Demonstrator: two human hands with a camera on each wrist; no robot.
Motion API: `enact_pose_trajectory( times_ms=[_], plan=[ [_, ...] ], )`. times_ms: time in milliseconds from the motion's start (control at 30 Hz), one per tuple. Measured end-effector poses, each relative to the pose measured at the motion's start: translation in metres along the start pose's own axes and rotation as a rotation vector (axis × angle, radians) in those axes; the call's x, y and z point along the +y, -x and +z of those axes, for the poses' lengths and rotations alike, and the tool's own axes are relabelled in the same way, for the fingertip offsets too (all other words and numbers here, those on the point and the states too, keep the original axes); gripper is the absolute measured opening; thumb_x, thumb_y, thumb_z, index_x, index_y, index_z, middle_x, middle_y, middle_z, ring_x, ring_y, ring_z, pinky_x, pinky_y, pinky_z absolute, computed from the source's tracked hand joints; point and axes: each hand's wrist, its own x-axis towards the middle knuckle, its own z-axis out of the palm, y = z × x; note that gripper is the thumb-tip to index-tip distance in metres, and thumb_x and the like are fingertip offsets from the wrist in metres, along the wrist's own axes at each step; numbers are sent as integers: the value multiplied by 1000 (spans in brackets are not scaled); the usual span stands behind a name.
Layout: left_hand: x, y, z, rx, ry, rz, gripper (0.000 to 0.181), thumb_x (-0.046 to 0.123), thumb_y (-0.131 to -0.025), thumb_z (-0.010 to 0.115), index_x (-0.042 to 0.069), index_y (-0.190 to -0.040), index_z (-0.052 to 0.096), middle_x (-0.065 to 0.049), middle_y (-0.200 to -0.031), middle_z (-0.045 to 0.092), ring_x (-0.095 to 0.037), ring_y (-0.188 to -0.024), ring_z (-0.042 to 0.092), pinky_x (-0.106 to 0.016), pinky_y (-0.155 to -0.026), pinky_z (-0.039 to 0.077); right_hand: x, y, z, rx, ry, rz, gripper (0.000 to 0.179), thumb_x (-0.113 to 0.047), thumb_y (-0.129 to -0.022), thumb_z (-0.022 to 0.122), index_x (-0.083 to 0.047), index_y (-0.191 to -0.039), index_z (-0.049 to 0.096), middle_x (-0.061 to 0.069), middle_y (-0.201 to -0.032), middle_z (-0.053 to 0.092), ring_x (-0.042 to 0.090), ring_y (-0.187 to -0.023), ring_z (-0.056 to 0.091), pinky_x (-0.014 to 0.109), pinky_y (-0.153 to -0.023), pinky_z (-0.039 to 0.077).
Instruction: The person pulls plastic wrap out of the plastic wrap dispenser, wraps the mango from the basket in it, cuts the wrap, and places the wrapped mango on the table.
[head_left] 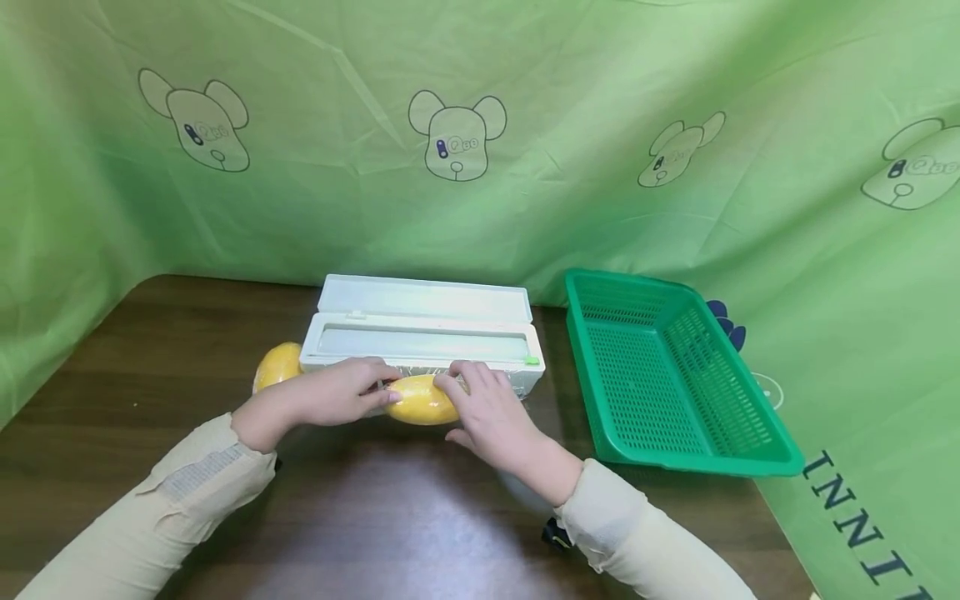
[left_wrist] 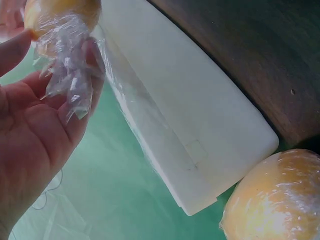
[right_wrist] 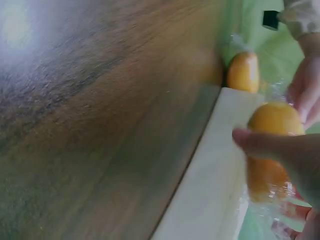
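Observation:
A yellow oval fruit (head_left: 422,401), mango-like and wrapped in clear film, is held between both hands in front of the white cling film dispenser (head_left: 420,343). My left hand (head_left: 333,392) pinches its left end. Loose gathered film (left_wrist: 75,75) lies along the fingers in the left wrist view. My right hand (head_left: 498,421) holds the right end, its thumb lying across the fruit (right_wrist: 274,120) in the right wrist view. Behind the left wrist, a second wrapped yellow fruit (head_left: 277,365) sits against the dispenser's left end.
The dispenser's lid (head_left: 423,298) stands raised at the back, and a small green slider (head_left: 532,361) sits at its right end. To the right is a green plastic basket (head_left: 600,392). A green printed cloth (head_left: 315,208) hangs behind the dark wooden table (head_left: 360,517).

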Motion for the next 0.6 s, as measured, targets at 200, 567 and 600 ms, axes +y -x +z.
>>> enact_pose_trajectory(
  times_ms=[200, 567, 600],
  plan=[
    [0, 0, 1, 27, -8, -24, 28, 22, -103, 63, 3, -122, 71, -2, -99, 63, -16, -87, 55, -38, -81, 50, 2, -3, 10, 71, -47, -7, 68, -7, -68, 94, -5, -122, 53, 14, -113, 57, 30, -93, 58, 42, -78, 54],
    [11, 0, 19, 324, -231, 51, 53, 24, -76, 93, 6, -117, 65, -7, -113, 61, -28, -104, 59, -46, -89, 52, 8, -5, 7, -1, -177, 55, 62, -4, -74, 91, -1, -124, 54, 15, -115, 57, 31, -101, 60, 42, -87, 56],
    [11, -1, 21, 334, -246, 53, 56, 22, -73, 94, 7, -117, 63, -7, -113, 60, -27, -102, 59, -45, -87, 53, 8, -5, 7, -1, -182, 62, 62, -4, -74, 91, -1, -123, 54, 14, -115, 57, 30, -101, 60, 42, -87, 56]
  ],
)
